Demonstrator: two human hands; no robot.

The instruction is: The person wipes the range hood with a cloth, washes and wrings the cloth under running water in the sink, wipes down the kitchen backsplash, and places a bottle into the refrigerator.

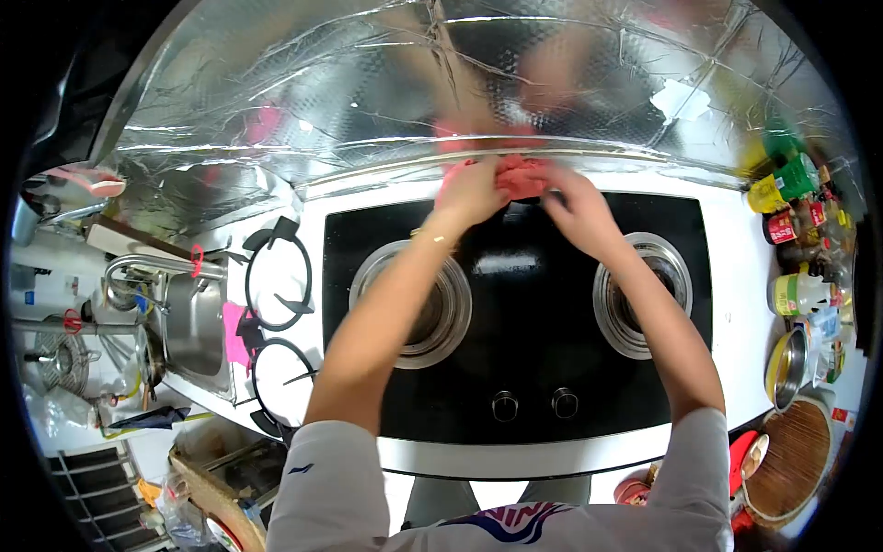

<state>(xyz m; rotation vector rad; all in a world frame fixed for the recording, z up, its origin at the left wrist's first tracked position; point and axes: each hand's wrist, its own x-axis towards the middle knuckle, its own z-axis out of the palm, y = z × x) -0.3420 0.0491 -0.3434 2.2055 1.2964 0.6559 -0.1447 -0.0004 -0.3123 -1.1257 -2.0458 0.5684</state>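
Note:
A crumpled red cloth (521,177) is bunched at the back edge of the black glass stove (506,313), close to the foil-covered wall. My left hand (472,193) is closed around the cloth's left part, with some red showing beyond the knuckles. From the other side, my right hand (581,212) grips the cloth's right end between thumb and fingers; its fingertips are slightly blurred. Beneath my left forearm lies the left burner (451,304), partly covered. The right burner (635,267) sits below my right wrist and forearm. Two knobs (505,406) are at the stove's front.
Two black pan supports (308,276) lie on the white counter to the left. Beyond them are a pink cloth (235,333) and a sink (198,322) with a faucet. Bottles and jars (796,179), a metal bowl (786,371) and a round wooden board (791,455) line the right.

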